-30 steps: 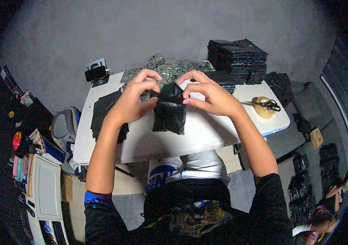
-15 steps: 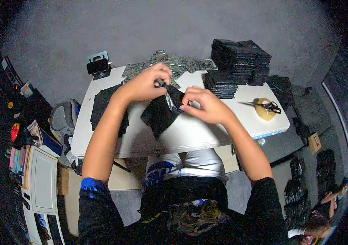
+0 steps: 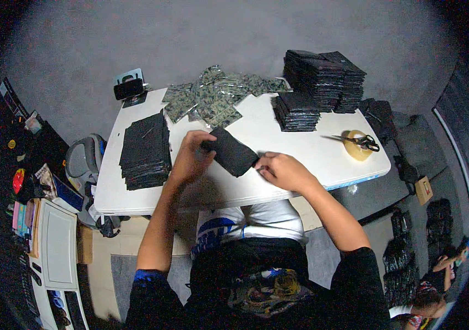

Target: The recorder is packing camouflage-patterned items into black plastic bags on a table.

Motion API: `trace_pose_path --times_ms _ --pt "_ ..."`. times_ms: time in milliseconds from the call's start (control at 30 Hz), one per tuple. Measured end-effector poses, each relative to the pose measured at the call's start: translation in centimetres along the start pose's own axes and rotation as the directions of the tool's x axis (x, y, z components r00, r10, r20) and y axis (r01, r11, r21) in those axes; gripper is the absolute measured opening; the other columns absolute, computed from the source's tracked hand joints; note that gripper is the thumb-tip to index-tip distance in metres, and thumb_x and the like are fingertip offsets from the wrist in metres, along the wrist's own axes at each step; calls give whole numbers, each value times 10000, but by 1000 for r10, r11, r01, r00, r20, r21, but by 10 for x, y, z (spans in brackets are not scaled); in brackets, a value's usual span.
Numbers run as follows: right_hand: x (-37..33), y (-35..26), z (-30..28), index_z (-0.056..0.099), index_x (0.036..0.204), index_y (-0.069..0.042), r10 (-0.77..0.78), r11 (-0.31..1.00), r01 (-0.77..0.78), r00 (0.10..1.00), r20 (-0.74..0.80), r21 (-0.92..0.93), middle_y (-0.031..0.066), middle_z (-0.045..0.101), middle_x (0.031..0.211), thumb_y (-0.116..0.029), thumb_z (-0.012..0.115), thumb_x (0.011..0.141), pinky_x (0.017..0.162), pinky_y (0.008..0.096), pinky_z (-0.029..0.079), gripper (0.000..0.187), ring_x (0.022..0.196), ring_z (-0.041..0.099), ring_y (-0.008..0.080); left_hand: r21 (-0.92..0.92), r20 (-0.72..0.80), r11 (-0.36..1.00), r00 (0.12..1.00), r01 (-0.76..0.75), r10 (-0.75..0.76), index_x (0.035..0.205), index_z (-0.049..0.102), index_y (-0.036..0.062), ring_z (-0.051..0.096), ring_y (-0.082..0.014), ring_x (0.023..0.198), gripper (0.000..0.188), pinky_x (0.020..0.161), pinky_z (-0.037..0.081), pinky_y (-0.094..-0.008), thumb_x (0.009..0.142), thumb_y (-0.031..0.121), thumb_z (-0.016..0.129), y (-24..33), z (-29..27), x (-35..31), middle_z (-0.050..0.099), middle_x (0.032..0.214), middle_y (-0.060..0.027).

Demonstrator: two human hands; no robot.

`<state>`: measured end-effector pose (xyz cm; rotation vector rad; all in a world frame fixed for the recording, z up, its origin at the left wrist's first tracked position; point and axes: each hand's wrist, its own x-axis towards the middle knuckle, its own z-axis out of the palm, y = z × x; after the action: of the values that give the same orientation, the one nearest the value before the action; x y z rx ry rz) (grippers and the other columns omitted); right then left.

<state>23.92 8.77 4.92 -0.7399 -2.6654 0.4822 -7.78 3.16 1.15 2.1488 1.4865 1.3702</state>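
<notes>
Between my hands, above the near middle of the white table (image 3: 262,118), is a small black plastic mailing bag (image 3: 234,152), flat and tilted. My left hand (image 3: 193,153) grips its left end, the fingers closed and partly in shadow. At the lower right corner my right hand (image 3: 283,170) pinches the edge between thumb and fingers. Just beyond the bag lies a spread of camouflage-patterned packets (image 3: 212,99) in clear, shiny wrapping. To the left of my left hand rests a stack of flat black bags (image 3: 145,148). The bag's inside is hidden.
Tall stacks of black packages (image 3: 325,80) stand at the far right, with a lower stack (image 3: 296,113) in front. Scissors (image 3: 365,143) lie on a roll of clear tape (image 3: 356,153). A phone on a stand (image 3: 130,88) is far left. Another person (image 3: 429,300) shows at lower right.
Both hands have come nearer to me. The bag, earlier gaping with a camouflage piece and clear plastic at its mouth, now shows a flat black face. My left hand has dropped to its left end.
</notes>
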Motion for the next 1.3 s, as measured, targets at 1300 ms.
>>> trace_pose_path --times_ms 1300 --pt "29 23 28 653 1259 83 -208 978 210 973 -100 8 302 674 1253 -210 777 861 1128 485 488 510 1262 617 464 147 -326 988 941 -43 89 892 666 61 642 -350 949 120 868 476 -462 896 99 779 -19 29 34 684 949 -120"
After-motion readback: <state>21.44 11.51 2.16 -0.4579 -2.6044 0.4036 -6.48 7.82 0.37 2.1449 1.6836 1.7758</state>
